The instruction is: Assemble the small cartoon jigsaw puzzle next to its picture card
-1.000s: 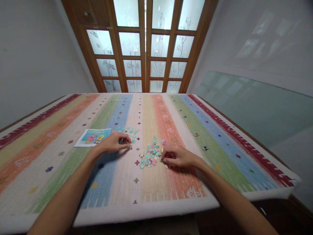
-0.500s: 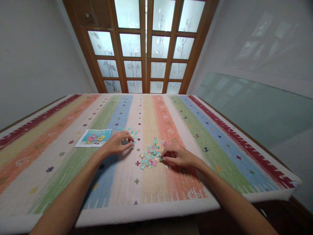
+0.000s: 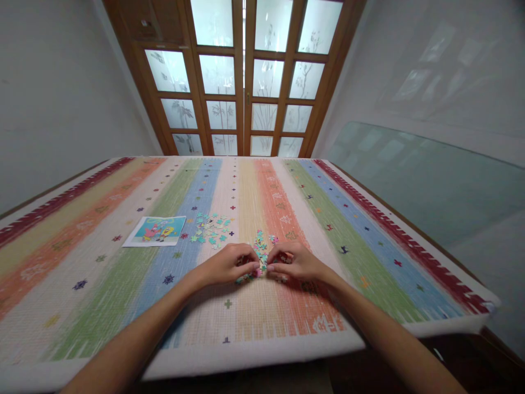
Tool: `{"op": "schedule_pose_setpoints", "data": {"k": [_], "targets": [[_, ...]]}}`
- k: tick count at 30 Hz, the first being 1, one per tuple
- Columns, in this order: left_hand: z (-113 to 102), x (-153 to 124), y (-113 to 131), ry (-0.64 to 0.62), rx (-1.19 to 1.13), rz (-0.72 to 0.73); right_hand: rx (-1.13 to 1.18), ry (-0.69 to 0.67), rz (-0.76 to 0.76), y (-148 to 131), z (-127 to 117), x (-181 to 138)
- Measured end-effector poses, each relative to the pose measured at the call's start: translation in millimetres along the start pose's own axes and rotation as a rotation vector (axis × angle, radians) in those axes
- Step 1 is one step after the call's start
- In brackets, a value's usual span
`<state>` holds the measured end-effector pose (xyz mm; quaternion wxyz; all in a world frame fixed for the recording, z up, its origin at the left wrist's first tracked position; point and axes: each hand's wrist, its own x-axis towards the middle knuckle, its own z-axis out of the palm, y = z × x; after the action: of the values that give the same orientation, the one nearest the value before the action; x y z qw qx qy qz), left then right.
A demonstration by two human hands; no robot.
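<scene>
My left hand [image 3: 228,265] and my right hand [image 3: 292,261] meet over a small heap of teal and pink puzzle pieces [image 3: 260,246] in the middle of a striped cloth [image 3: 123,273]. Both hands have their fingers curled in a pinch at the heap's near edge, fingertips almost touching. What each pinch holds is too small to make out. A second scatter of puzzle pieces [image 3: 211,228] lies to the left, beyond my left hand. A cartoon picture card [image 3: 156,230] lies flat further left.
The striped cloth covers a wide table whose near edge [image 3: 246,355] runs below my forearms. Wooden glazed doors [image 3: 246,82] stand behind the table. A glass sheet [image 3: 430,180] leans along the right wall.
My left hand has left the left scatter of pieces and moved right to the middle heap, beside my right hand. My right hand has stayed at the heap.
</scene>
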<state>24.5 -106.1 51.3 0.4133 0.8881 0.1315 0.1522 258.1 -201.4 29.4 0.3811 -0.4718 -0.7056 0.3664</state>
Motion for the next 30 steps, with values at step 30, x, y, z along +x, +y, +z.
{"op": "schedule_pose_setpoints", "data": {"k": [30], "targets": [[-109, -43, -51, -0.033, 0.375, -0.593, -0.197, 0.05, 0.112, -2, -21, 2]]}}
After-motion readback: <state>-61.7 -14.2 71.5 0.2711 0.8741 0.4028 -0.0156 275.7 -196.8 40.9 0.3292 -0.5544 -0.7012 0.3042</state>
